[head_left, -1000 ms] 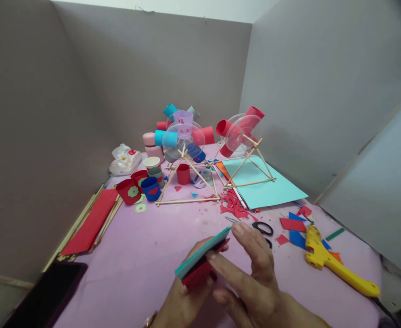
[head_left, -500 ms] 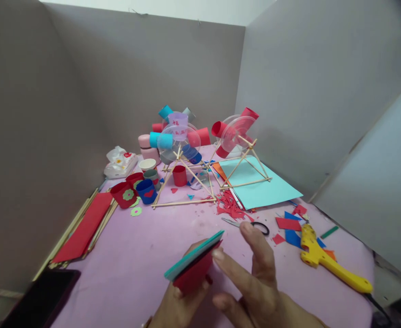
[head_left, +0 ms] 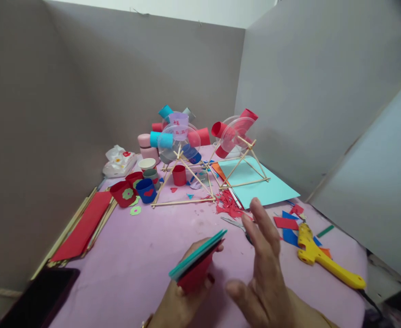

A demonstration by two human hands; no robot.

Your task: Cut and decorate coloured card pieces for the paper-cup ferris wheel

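A stack of coloured paper pieces (head_left: pixel 198 262), teal on top and red underneath, is pinched upright at a slant in my left hand (head_left: pixel 183 298). To its right my right hand (head_left: pixel 267 273) is raised with the fingers apart, touching nothing. Scissors (head_left: pixel 233 222) lie just beyond it, their handles mostly hidden behind my fingers. Red paper scraps (head_left: pixel 228 205) are heaped past the scissors.
Two stick-frame wheels with paper cups, one (head_left: pixel 178 141) at centre and one (head_left: pixel 239 136) at right, stand behind. Small cups (head_left: pixel 146 190) and red paper strips (head_left: pixel 84 225) are at left, near a phone (head_left: pixel 39 296). A yellow glue gun (head_left: pixel 326 262) lies right, beside teal sheets (head_left: pixel 272 187).
My right hand has drawn away from the paper stack, to the right and upward, and its fingers are lifted. The stack stays in my left hand, shifted slightly right.
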